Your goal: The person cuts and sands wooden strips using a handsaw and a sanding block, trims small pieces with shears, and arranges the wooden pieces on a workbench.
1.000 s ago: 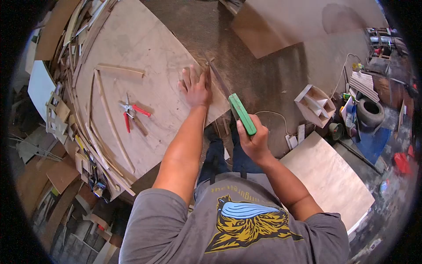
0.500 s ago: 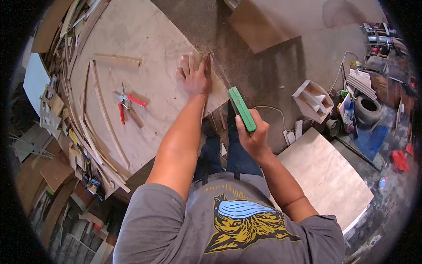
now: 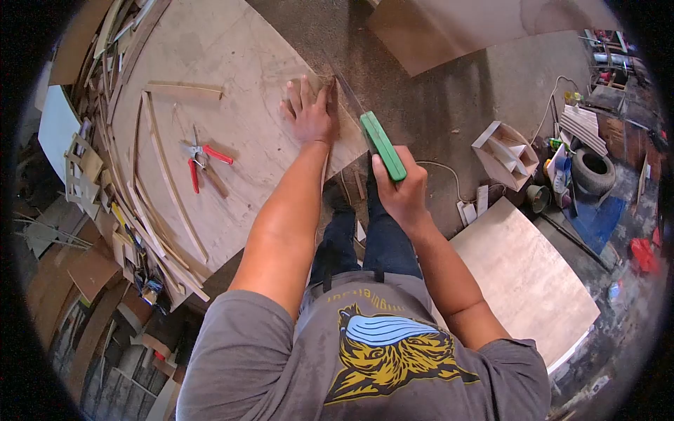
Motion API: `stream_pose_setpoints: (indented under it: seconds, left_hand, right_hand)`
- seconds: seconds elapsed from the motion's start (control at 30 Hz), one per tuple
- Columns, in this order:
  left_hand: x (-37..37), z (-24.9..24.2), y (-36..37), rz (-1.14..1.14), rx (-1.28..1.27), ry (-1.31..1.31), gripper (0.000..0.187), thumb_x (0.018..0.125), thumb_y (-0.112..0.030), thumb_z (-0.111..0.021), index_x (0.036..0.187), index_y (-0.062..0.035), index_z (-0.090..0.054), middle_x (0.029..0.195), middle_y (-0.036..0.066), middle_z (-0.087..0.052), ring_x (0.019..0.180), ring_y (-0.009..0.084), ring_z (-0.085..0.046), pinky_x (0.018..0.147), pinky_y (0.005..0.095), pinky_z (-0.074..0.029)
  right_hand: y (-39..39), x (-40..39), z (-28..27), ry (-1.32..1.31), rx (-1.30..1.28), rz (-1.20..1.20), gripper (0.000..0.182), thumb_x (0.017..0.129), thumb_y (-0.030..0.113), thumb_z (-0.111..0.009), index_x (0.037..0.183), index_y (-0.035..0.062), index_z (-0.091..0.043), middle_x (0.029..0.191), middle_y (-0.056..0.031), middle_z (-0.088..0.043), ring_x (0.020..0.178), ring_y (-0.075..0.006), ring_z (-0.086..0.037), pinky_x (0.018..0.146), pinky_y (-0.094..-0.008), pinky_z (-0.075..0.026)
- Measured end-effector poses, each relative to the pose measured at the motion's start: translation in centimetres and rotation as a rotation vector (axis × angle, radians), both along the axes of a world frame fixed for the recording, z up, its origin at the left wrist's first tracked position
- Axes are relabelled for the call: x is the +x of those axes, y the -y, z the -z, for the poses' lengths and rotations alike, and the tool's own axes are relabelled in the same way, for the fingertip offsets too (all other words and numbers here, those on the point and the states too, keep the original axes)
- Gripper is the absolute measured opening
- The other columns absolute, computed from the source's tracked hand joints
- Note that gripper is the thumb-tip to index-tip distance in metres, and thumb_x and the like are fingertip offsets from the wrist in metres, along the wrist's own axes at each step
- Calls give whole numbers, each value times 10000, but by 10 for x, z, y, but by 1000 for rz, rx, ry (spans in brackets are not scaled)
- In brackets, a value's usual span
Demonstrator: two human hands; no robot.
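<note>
My right hand (image 3: 401, 189) is wrapped round the green handle of a handsaw (image 3: 382, 146). The saw's thin blade points away from me, beside the edge of a large plywood sheet (image 3: 239, 52). Near that edge my left hand (image 3: 309, 119) lies flat with its fingers spread. A narrow strip of wood seems to run under its thumb side, mostly hidden by the hand. To the left, red-handled pliers (image 3: 200, 160) rest open on the sheet. Thin wooden strips (image 3: 172, 182) and a short wooden piece (image 3: 186, 90) lie further left.
Wood offcuts (image 3: 91, 168) crowd the left side. On the right are a pale board (image 3: 523, 270), an open wooden box (image 3: 504, 156), a tyre (image 3: 593, 170) and a cable (image 3: 449, 172) on the floor. A brown panel (image 3: 449, 28) stands at the top.
My right hand has pushed the saw forward, away from my body. My left hand stays at about the same place on the sheet.
</note>
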State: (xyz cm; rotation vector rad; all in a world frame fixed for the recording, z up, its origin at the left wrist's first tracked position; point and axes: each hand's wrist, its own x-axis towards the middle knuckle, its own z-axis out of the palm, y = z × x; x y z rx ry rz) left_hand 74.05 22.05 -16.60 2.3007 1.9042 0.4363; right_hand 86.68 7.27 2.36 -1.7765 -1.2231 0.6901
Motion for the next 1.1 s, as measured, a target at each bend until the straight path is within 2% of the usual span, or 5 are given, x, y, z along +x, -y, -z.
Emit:
stream_pose_setpoints:
  seconds: [0.07, 0.17, 0.53, 0.63, 1.1]
  left_hand:
    - [1, -1, -4, -6, 6, 5, 333, 1018, -462, -495, 1294, -404, -673, 1637, 17, -388, 1556, 325, -222, 1225, 629, -98]
    - [2, -1, -4, -8, 2, 39, 338, 1022, -475, -484, 1309, -431, -657, 1636, 16, -388, 1553, 324, -227, 1222, 636, -103]
    - [-1, 4, -3, 2, -15, -93, 345, 1013, -485, -496, 1320, -443, -648, 1645, 13, -363, 1554, 327, -220, 1219, 650, -112]
    - [2, -5, -3, -11, -58, 10, 345, 1007, -451, -515, 1321, -419, -653, 1653, 9, -349, 1560, 322, -203, 1220, 652, -110]
    - [2, -3, -6, -17, -54, -36, 378, 994, -439, -549, 1367, -458, -611, 1648, 11, -361, 1553, 322, -232, 1224, 632, -115]
  right_hand:
    - [-6, 0, -2, 31, 69, 10, 114, 953, 93, -691, 961, -10, -642, 678, -137, -601, 575, -161, -623, 540, -325, -472]
    - [2, 1, -7, -43, 11, 15, 152, 952, 139, -698, 945, 16, -610, 762, -207, -650, 692, -381, -710, 580, -410, -530]
    - [-18, 5, 7, -5, 7, -26, 160, 947, 137, -705, 925, 16, -601, 747, -221, -635, 691, -422, -690, 585, -418, -525]
    - [-42, 6, 19, -8, -8, -15, 128, 950, 85, -696, 912, -7, -615, 660, -131, -582, 571, -140, -589, 548, -314, -465]
    - [-41, 17, -4, -47, -36, -109, 220, 938, 178, -704, 880, 9, -575, 726, -254, -603, 729, -478, -647, 584, -481, -506]
